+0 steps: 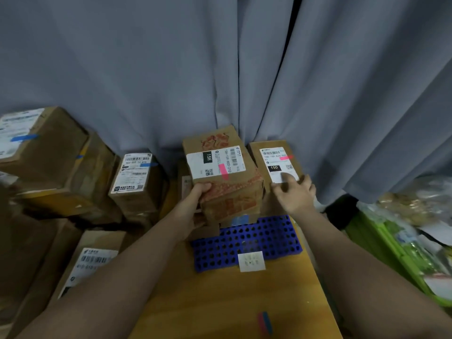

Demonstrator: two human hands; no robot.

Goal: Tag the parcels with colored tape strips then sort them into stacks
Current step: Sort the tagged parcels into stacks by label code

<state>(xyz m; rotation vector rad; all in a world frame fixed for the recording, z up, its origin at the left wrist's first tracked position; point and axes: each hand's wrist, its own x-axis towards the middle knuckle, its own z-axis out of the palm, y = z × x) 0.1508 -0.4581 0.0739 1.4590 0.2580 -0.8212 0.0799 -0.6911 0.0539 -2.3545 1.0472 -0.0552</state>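
Note:
A brown parcel with red print [227, 182], a white label and a pink tape strip is held above the blue rack; my left hand [195, 201] grips its near left corner. Beside it on the right stands a smaller parcel [276, 162] with a white label and a pink strip. My right hand [296, 192] rests against its near end, fingers loosely spread. Far left, a big parcel [44, 143] and a smaller one [137, 177] carry blue strips. Pink and blue tape strips [265, 322] lie on the table's near edge.
A blue perforated rack [247, 243] with a white card lies on the wooden table [220, 302]. More cartons, one labelled [90, 263], crowd the left side. Grey curtain [220, 69] hangs right behind the parcels. Green bin with plastic bags [403, 241] on the right.

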